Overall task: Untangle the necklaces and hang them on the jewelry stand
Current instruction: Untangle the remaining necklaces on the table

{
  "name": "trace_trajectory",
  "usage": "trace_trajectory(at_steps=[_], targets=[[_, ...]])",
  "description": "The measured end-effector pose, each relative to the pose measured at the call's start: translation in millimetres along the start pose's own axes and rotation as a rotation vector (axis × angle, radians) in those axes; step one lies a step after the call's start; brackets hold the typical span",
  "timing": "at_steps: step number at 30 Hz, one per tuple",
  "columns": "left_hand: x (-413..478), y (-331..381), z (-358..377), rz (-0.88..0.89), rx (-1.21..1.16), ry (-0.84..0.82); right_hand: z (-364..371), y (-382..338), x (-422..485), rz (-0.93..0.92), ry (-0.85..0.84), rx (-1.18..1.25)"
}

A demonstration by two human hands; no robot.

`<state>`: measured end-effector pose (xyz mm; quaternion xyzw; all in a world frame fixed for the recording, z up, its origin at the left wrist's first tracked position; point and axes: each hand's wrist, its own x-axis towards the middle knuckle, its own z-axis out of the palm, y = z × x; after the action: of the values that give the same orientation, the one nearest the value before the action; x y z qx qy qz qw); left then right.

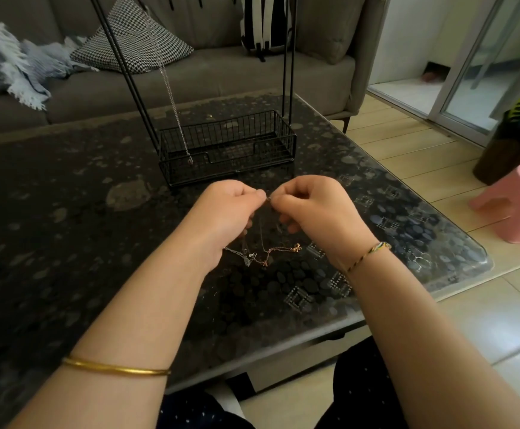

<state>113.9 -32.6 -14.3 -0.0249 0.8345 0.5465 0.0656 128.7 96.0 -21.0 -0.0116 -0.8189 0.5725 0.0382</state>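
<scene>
No text can be read; yellow marks on the dark object (506, 150) are blurred.

The black wire jewelry stand (226, 150) stands upright. One silver necklace (172, 97) hangs from it, its end low at the stand's left front corner. Just in front of the stand lie the tangled necklaces (262, 257), thin silver and rose-gold chains, some strands lifted.

Grey sofa (221, 75), tiled floor (500, 320)
</scene>
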Motion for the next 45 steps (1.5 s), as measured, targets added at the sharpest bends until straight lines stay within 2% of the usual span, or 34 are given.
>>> trace_trajectory(at_steps=[4, 7, 11, 17, 26, 45], targets=[[-2, 1, -1, 0.101, 0.081, 0.041, 0, 1, 1, 0.134, -0.040, 0.250], [-5, 4, -3, 0.189, 0.098, 0.032, -2, 2, 2, 0.176, -0.030, 0.326], [-7, 4, -4, 0.299, 0.198, 0.030, -3, 3, 2, 0.181, -0.024, 0.341], [-8, 3, 0, 0.396, 0.371, 0.133, -3, 2, 1, 0.195, -0.038, 0.369], [-9, 4, 2, 0.559, 0.506, 0.184, -4, 1, 0, 0.230, -0.078, 0.418], [-6, 1, 6, 0.630, 0.620, 0.181, -6, -1, 0, 0.216, -0.081, 0.434]])
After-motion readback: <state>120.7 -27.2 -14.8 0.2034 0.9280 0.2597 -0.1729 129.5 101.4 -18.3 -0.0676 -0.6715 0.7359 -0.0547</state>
